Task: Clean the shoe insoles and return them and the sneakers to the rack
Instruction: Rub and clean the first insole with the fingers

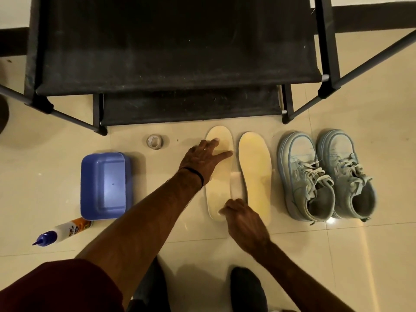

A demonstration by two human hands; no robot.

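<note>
On the tiled floor (292,255) before the rack (175,64), my left hand (203,159) presses flat on the left insole (217,194); my right hand (242,218) pinches its near end. Sneakers (326,176) stand right. Lifting carelessly could bend it.

Pale tiled floor (337,255), carrying a row of items before a black shoe rack (180,52): glue bottle (65,230) lying on its side, blue tub (104,185), roll of clear tape (154,141), two cream insoles (254,167) side by side, pair of light blue sneakers (326,174) at right.
</note>
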